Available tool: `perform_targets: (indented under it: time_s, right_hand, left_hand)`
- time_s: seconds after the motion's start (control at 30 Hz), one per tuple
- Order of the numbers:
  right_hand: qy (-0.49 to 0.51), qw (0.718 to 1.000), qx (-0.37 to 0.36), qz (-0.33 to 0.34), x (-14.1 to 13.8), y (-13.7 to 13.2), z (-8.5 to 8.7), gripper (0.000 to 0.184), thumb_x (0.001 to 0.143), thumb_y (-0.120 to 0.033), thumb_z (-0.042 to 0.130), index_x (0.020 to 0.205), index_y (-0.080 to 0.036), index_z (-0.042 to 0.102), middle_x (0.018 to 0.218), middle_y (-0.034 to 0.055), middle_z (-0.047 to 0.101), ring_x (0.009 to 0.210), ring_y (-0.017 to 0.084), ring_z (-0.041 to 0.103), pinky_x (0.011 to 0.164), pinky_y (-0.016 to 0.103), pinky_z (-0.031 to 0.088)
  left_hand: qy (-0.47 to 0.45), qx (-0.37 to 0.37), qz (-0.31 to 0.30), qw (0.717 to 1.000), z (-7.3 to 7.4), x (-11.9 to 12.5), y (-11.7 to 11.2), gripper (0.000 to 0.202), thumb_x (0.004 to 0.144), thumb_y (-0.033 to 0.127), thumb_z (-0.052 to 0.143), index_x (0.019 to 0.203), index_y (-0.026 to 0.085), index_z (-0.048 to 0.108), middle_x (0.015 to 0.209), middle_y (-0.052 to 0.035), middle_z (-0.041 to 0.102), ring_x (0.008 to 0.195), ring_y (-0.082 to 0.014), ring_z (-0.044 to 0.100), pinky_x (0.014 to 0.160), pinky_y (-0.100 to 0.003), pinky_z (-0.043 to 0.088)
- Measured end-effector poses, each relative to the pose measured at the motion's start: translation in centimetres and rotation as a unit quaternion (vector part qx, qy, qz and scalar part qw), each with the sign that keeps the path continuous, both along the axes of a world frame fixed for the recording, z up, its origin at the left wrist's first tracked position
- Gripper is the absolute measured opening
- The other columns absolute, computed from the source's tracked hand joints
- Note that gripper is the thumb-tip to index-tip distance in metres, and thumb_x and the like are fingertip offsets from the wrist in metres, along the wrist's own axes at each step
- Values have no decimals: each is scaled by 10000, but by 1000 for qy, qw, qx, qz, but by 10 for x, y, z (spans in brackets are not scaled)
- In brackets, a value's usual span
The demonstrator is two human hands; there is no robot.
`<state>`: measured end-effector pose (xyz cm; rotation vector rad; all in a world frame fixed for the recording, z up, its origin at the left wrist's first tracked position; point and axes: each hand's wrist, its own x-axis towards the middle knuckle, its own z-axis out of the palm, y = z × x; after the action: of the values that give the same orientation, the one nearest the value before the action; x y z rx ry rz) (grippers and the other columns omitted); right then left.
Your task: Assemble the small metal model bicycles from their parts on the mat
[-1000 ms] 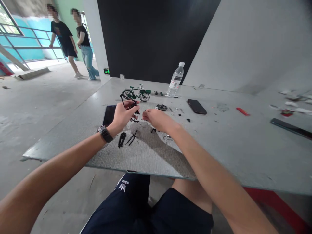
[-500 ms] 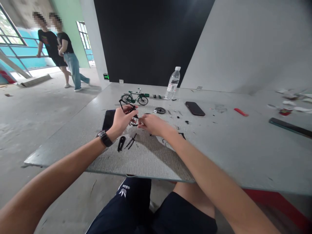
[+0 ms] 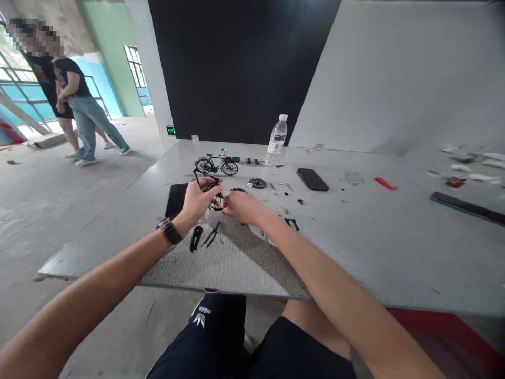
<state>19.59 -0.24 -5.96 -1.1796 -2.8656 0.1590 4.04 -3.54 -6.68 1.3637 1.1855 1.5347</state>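
Black frame [image 3: 205, 185]: held just above the grey board [image 3: 236, 258]
Left hand [image 3: 196, 202]: closed round the frame
Right hand [image 3: 241, 207]: fingertips pinched on the frame's lower end; touching the left hand
Green model bicycle [image 3: 216, 165]: upright beyond both hands; loose wheel [image 3: 258, 183] to its right

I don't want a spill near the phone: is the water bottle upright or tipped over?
Upright: the water bottle stands on the table with its white cap on top.

Loose parts [image 3: 211, 235] crowd the left hand [image 3: 197, 197]; table [image 3: 379, 247] open rightward.
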Motion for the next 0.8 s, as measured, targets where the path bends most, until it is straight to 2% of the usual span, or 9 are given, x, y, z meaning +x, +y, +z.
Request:
perform_targets:
  time_s: [0.3, 0.5, 0.6, 0.7, 0.8]
  right_hand:
    - [-46, 996, 76, -15, -5, 3, -10, 269, 1033, -278, 539, 1023, -91, 731, 1034, 188, 735, 913, 266, 690, 666, 307, 406]
    - [1, 999, 35, -42, 3, 0, -1, 305, 1048, -341, 504, 1002, -128, 718, 1043, 166, 727, 869, 231, 679, 643, 295, 382]
    - [28, 999, 27, -34, 11, 0, 3, 278, 1061, -283, 437, 1036, -160, 686, 968, 125, 726, 785, 195, 641, 615, 287, 346]
    - [45, 998, 27, -25, 19, 0, 3, 237, 1045, -241, 442, 1069, -185, 671, 906, 95, 714, 742, 182, 609, 602, 284, 325]
    - [51, 998, 27, -18, 23, 1, 2, 231, 1037, -231, 465, 1063, -183, 689, 950, 107, 708, 752, 180, 606, 609, 281, 339]
  left_hand:
    - [-20, -6, -12, 1000, -5, 1, 4, 250, 707, 273, 783, 885, 105, 732, 1006, -114, 734, 731, -147, 643, 492, -225, 566]
    - [-23, -2, -14, 1000, -7, -1, 6, 272, 710, 290, 781, 907, 108, 734, 939, -93, 728, 718, -155, 642, 502, -251, 587]
    - [-23, 4, -16, 1000, -8, -1, 6, 254, 712, 293, 780, 885, 115, 729, 1013, -104, 732, 725, -149, 639, 502, -249, 587]
    - [-23, 0, -17, 1000, -8, -1, 6, 248, 714, 294, 782, 875, 114, 724, 1047, -113, 730, 727, -146, 632, 494, -247, 582]
    - [-16, -5, -15, 1000, -7, 0, 5, 253, 712, 291, 787, 878, 111, 725, 1043, -116, 729, 743, -155, 631, 496, -248, 582]
